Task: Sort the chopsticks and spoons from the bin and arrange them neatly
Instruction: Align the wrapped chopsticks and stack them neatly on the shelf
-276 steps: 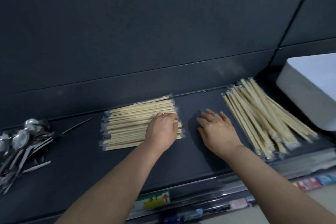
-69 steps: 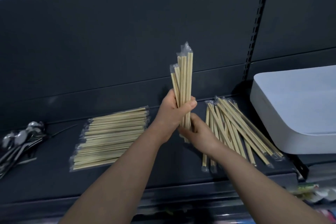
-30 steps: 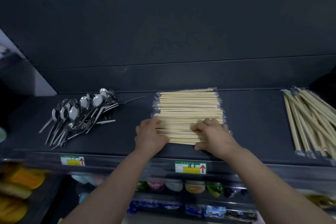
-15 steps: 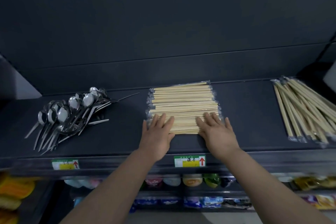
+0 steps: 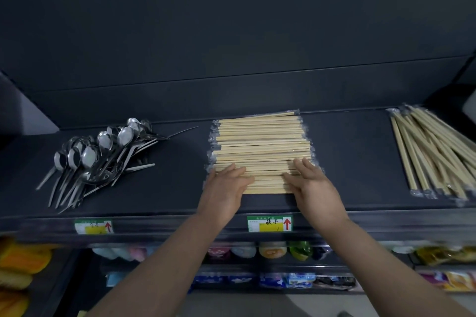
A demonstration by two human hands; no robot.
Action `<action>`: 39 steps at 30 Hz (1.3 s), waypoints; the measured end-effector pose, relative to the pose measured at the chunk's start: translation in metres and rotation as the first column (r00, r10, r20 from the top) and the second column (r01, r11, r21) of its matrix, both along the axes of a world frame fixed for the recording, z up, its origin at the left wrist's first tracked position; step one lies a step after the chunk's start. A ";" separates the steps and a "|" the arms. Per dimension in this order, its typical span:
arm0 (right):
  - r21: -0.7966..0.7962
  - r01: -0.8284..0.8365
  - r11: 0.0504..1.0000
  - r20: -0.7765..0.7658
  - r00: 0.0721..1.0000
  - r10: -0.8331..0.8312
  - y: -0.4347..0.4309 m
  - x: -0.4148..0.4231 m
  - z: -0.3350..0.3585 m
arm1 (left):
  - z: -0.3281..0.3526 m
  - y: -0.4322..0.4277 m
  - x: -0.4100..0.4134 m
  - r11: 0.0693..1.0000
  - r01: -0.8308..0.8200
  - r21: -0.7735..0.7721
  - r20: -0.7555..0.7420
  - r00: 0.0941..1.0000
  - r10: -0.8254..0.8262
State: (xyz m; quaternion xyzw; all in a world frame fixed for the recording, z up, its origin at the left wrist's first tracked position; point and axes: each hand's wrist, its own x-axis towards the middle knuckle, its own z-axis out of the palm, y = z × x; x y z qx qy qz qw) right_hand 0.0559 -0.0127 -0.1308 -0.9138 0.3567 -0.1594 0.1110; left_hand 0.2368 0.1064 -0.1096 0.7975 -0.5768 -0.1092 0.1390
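A neat stack of wrapped bamboo chopsticks [image 5: 260, 144] lies crosswise in the middle of the dark shelf [image 5: 353, 152]. My left hand [image 5: 225, 192] lies flat with straight fingers on the stack's near left corner. My right hand [image 5: 313, 185] presses flat on its near right corner. A looser heap of wrapped chopsticks [image 5: 432, 154] fans out at the right end of the shelf. A pile of metal spoons [image 5: 95, 159] lies at the left, bowls toward the back.
Price labels [image 5: 270, 223] sit on the shelf's front rail. Packaged goods [image 5: 273, 251] fill the lower shelves. A dark back panel [image 5: 231, 46] rises behind the shelf. The corner of a white bin [image 5: 469, 107] shows at the far right.
Earlier I held a bundle of chopsticks upright, then laid it on the middle stack. In the last half second both hands stay flat on the stack's near edge, barely shifted.
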 end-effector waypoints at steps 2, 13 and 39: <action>-0.040 0.003 0.999 0.074 0.997 0.000 -0.001 -0.003 -0.003 | -0.001 0.000 0.000 0.999 -0.016 -0.029 -0.034 0.999 0.015; 0.130 -0.031 0.991 -0.020 0.999 0.034 -0.008 -0.006 0.017 | 0.011 -0.014 -0.004 0.998 -0.058 0.027 -0.006 0.998 0.058; -0.005 0.411 0.912 -0.196 0.893 -0.404 -0.177 -0.208 0.035 | 0.011 -0.246 -0.210 0.997 0.051 -0.060 -0.315 0.947 -0.067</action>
